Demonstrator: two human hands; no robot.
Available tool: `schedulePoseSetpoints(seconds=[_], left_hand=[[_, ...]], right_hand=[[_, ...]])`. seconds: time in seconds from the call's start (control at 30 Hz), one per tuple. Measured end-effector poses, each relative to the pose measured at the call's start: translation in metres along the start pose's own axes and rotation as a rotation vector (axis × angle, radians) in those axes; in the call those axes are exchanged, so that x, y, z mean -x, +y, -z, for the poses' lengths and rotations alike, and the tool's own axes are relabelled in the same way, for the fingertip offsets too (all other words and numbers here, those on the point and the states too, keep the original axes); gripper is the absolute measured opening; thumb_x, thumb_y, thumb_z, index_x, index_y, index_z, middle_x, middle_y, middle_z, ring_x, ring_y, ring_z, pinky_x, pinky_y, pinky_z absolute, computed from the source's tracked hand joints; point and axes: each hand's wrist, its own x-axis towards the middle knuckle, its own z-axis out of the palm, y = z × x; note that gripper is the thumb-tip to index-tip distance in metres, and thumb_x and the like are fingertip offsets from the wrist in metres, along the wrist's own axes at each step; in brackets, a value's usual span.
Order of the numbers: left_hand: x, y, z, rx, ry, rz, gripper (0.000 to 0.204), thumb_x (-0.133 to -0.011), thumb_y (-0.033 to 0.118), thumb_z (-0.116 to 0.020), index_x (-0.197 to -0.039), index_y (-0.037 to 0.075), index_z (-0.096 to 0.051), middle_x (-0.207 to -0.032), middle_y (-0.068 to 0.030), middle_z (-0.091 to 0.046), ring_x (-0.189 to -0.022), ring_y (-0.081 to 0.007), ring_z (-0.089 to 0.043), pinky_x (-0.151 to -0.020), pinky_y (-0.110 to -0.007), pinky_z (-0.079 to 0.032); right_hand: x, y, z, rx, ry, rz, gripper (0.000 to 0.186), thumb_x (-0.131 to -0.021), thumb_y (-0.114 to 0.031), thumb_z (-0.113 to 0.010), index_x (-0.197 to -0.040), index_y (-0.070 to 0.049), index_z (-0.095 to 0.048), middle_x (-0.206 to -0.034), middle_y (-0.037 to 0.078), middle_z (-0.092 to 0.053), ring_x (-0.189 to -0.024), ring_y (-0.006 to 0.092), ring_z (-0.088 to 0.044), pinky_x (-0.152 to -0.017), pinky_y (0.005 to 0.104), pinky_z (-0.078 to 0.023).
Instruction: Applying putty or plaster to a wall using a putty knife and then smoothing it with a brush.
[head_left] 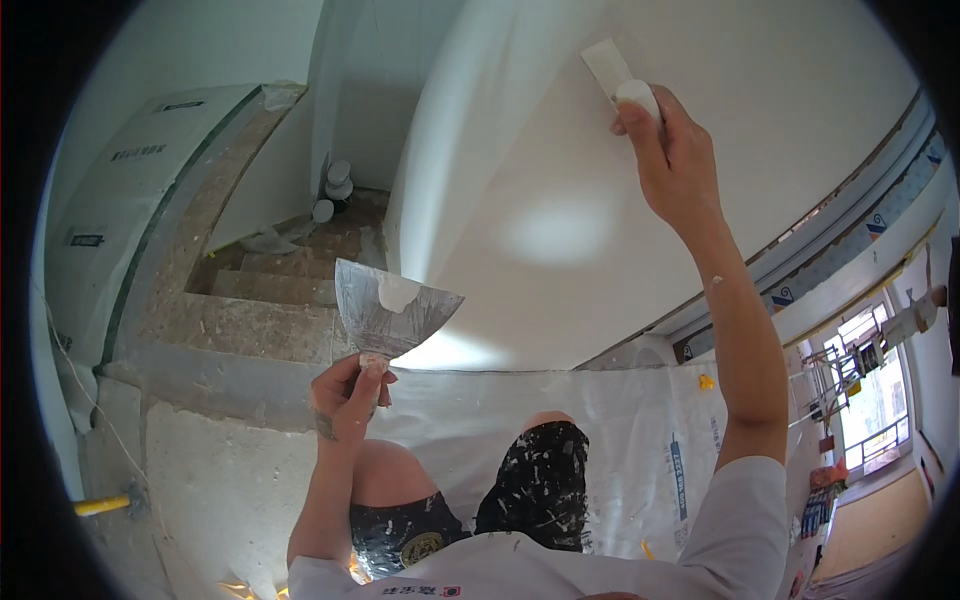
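Note:
My left hand (345,396) is closed around the handle of a wide putty knife (378,325), its blade pointing up and away from me. A dab of white putty (397,292) sits on the smeared grey blade. Higher up on the right, my right hand (680,160) grips a trowel (604,66) with a narrow pale rectangular blade and a rounded white end. That blade is at the smooth white wall (545,160); whether it presses on the surface I cannot tell. A bright patch of light lies on the wall between my hands.
Stairs (290,265) lead down beyond the left hand, with white buckets (339,180) at the bottom. Plastic sheeting (620,430) covers the floor beneath me. A wrapped panel (150,180) stands at the left, near a yellow-handled tool (105,505). A window (872,390) is at the right.

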Motion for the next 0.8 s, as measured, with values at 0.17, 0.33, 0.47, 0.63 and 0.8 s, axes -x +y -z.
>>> schedulePoseSetpoints(seconds=[0.17,0.33,0.47,0.63,0.8], left_hand=[[0.0,0.001,-0.003,-0.018,-0.007,-0.002,0.025,-0.091,0.02,-0.064,-0.094,-0.004,-0.067,-0.077,-0.0077,-0.067,-0.058,-0.0086,-0.055,-0.051,-0.022,-0.042],[0.001,0.002,0.001,0.028,-0.001,-0.027,0.024,-0.09,0.02,-0.064,-0.094,-0.003,-0.068,-0.077,-0.0077,-0.067,-0.059,-0.0084,-0.055,-0.051,-0.022,-0.042],[0.0,0.01,-0.006,0.001,-0.003,0.011,0.022,-0.09,0.018,-0.064,-0.093,-0.004,-0.068,-0.075,-0.0076,-0.067,-0.059,-0.0079,-0.054,-0.053,-0.023,-0.045],[-0.001,0.014,-0.013,-0.005,-0.048,-0.005,0.021,-0.091,0.017,-0.064,-0.093,-0.004,-0.068,-0.076,-0.0083,-0.067,-0.059,-0.0078,-0.054,-0.054,-0.023,-0.046],[0.0,0.011,-0.017,-0.019,-0.061,0.009,0.021,-0.091,0.017,-0.063,-0.093,-0.004,-0.068,-0.076,-0.0085,-0.067,-0.059,-0.008,-0.055,-0.054,-0.023,-0.046]], right_hand=[[-0.005,-0.003,0.014,0.026,0.085,0.064,0.034,-0.097,-0.036,-0.054,-0.101,-0.003,-0.059,-0.067,0.009,-0.06,-0.055,0.0215,-0.054,-0.054,0.0315,-0.043],[0.024,0.021,0.01,0.05,0.029,0.038,0.034,-0.098,-0.034,-0.052,-0.104,-0.002,-0.059,-0.073,0.009,-0.063,-0.055,0.0214,-0.054,-0.055,0.0312,-0.043],[0.048,0.032,0.021,-0.273,0.089,-0.165,0.033,-0.098,-0.033,-0.052,-0.105,-0.001,-0.058,-0.077,0.006,-0.064,-0.055,0.0147,-0.052,-0.054,0.0291,-0.042],[0.068,0.025,0.011,-0.232,0.072,-0.118,0.032,-0.098,-0.033,-0.052,-0.106,-0.002,-0.058,-0.078,0.004,-0.063,-0.056,0.0104,-0.049,-0.054,0.0264,-0.041],[0.043,0.01,0.009,-0.256,0.033,-0.186,0.03,-0.097,-0.03,-0.054,-0.106,-0.002,-0.058,-0.077,0.007,-0.062,-0.059,0.0162,-0.053,-0.057,0.0305,-0.044]])
